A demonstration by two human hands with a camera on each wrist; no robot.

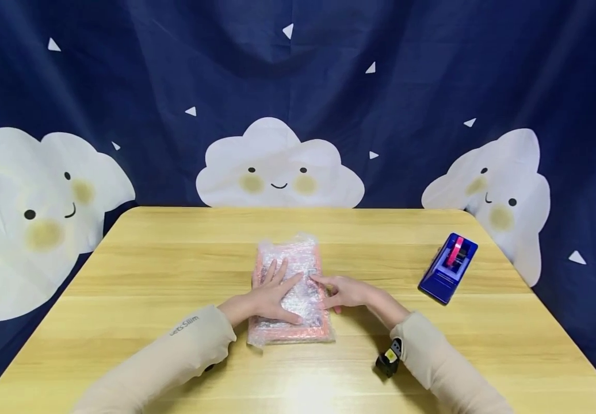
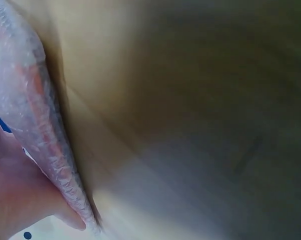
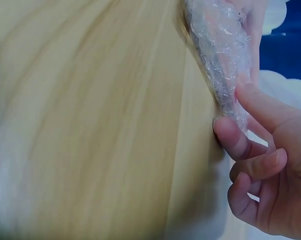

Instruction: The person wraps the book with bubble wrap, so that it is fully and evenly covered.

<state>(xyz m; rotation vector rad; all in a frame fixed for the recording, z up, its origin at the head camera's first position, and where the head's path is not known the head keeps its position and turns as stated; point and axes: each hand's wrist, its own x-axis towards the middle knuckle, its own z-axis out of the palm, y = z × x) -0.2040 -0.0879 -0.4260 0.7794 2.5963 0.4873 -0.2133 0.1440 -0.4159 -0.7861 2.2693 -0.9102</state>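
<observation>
A flat rectangular package [image 1: 290,253] lies on the wooden table, wrapped in clear bubble wrap with an orange-red border showing through. Fingers spread, my left hand [image 1: 272,299] rests flat on top of it, left of the middle. My right hand [image 1: 347,292] is at the package's right edge. In the right wrist view, the thumb of the right hand [image 3: 275,155] lies on the bubble wrap [image 3: 223,55] and the index finger curls at its edge, pinching it; the other fingers are curled below. The left wrist view shows the package [image 2: 35,100] side-on, beside the left hand [image 2: 20,190].
On the right side of the table [image 1: 163,247] stands a blue tape dispenser [image 1: 445,279] with a red-pink part in it. A dark blue curtain [image 1: 329,69] with smiling white clouds hangs behind the table. A small black device [image 1: 388,359] is strapped at the right sleeve.
</observation>
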